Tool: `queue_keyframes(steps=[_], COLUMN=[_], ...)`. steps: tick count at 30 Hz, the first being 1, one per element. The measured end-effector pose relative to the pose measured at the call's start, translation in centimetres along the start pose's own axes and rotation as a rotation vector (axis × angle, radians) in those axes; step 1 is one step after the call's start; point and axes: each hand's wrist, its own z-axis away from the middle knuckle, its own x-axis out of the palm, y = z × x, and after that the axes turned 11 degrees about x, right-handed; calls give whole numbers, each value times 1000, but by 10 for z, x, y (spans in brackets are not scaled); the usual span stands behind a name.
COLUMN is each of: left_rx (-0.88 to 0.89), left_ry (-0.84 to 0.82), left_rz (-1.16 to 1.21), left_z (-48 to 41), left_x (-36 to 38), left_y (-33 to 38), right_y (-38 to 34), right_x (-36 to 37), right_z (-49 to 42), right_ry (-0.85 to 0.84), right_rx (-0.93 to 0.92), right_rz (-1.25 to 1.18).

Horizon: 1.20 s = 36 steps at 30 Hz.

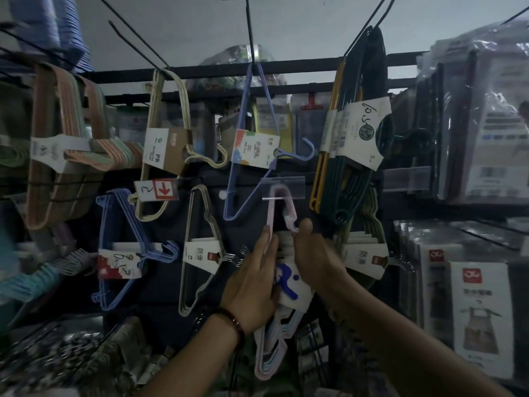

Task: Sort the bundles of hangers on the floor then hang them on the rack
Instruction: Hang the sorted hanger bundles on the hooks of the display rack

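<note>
Hanger bundle sits in the curled grip of right hand, left hand pressing flat-fingered.

Card on grey hangers reads "防滑"; tag shows arrow.

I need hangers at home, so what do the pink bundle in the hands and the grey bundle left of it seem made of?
The pink hanger bundle looks like smooth pastel plastic, or plastic-coated wire; its thin rounded bars leave that open. The grey hanger bundle looks like matte coated wire; its bare hooks glint like metal.
</note>
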Motion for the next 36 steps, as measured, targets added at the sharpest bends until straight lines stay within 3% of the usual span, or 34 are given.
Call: queue_keyframes(steps=[5, 9, 12, 16, 19, 22, 26, 30, 36], left_rx=[-93, -150, -167, -275, -341, -639, -1152, -1524, -1897], left_ry=[-38, -97, -129, -126, -101, -292, -561, -535, -378], left_rz=[43, 152, 173, 170, 84, -61, -40, 17, 48], left_z=[-5, 7, 20, 43, 88, 191, 355, 494, 629], left_x=[19, 41, 46, 36, 18, 18, 13, -29, -87], left_y=[-9, -11, -10, -1, 8, 6, 54, 148, 290], right_y=[-3, 6, 4, -3, -19, -46, -79, -94, -118], right_x=[15, 18, 3, 0, 26, 80, 143, 158, 134], right_z=[-12, -9, 4, 55, 105, 163, 273, 405, 575], right_ry=[-24, 17, 92, 141, 82, -344, -896, -1156, -1425], right_rx=[22, -47, 19, 42, -169, -235, -500, -726, -1090], right_rz=[83, 152, 142, -203, -436, -285, -109, -92, 36])
